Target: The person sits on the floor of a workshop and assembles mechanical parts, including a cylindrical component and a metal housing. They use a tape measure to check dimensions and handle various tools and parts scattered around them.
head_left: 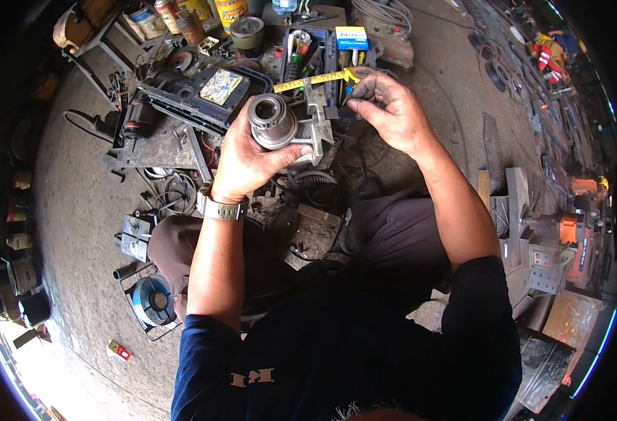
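My left hand is wrapped round a grey metal machine part, a ringed hollow cylinder joined to a flat notched bracket. Its open bore faces up, and my thumb lies across the near side. Right of the bracket, my right hand is closed, thumb and forefinger tips together and the other fingers curled. A yellow tape measure has its blade pulled out behind the bracket. The tape's case is partly hidden by my right fingers, and whether they grip it is unclear.
A black case lid and a tool tray stand just beyond the part. Cans, including a dark lidded one, line the back. Loose cables lie near my left knee. An orange machine is at the right.
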Tool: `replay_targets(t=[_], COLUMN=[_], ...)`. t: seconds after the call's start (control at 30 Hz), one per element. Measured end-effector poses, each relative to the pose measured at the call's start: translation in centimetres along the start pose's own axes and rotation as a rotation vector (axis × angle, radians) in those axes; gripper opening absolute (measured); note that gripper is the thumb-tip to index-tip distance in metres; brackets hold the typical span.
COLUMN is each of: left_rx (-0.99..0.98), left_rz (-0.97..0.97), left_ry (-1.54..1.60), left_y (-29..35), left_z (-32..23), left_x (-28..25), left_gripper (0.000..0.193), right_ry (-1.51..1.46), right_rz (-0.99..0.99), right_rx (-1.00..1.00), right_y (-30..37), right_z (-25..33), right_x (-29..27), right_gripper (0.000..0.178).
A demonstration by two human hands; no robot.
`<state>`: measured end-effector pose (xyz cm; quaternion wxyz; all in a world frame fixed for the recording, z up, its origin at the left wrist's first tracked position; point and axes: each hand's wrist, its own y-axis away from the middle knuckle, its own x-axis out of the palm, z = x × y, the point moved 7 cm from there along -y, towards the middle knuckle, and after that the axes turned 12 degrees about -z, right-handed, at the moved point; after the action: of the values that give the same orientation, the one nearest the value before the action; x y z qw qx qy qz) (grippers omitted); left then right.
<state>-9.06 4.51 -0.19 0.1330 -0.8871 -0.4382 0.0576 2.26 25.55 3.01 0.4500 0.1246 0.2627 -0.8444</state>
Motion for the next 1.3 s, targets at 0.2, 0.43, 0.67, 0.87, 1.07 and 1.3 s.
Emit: replay_targets(t=[0.2, 0.43, 0.67, 0.87, 1.07, 1.3], left_rx=[-0.005, -0.006, -0.034, -0.032, -0.052, -0.017], left_rz=[0.002, 0.019, 0.031, 0.026, 0.018, 0.017], left_ry=[0.008, -0.020, 0.018, 0.012, 0.088, -0.004], left_y=[0.0, 0.0, 0.0, 0.1, 0.1, 0.0], left_z=[-0.2, -0.1, -0.1, -0.1, -0.2, -0.1], left_x=[-0.1, 0.2, 0.0, 0.1, 0.1, -0.2], left_gripper=[0.070, 0.068, 0.067, 0.067, 0.066, 0.065], right_ry=[0.024, -0.007, -0.117, -0.159, 0.023, 0.273], right_rz=[0.032, -0.043, 0.055, 0.040, 0.035, 0.063], right_rx=[0.035, -0.280, -0.446, -0.387, -0.194, -0.173], right_y=[0.3, 0.6, 0.9, 0.9, 0.7, 0.4], right_z=[0.3, 3.4, 5.9, 4.9, 3.5, 0.0], right_x=[-0.1, -0.5, 0.0, 0.5, 1.2, 1.1], right_gripper=[0.012, 0.016, 0.017, 0.020, 0.017, 0.017])
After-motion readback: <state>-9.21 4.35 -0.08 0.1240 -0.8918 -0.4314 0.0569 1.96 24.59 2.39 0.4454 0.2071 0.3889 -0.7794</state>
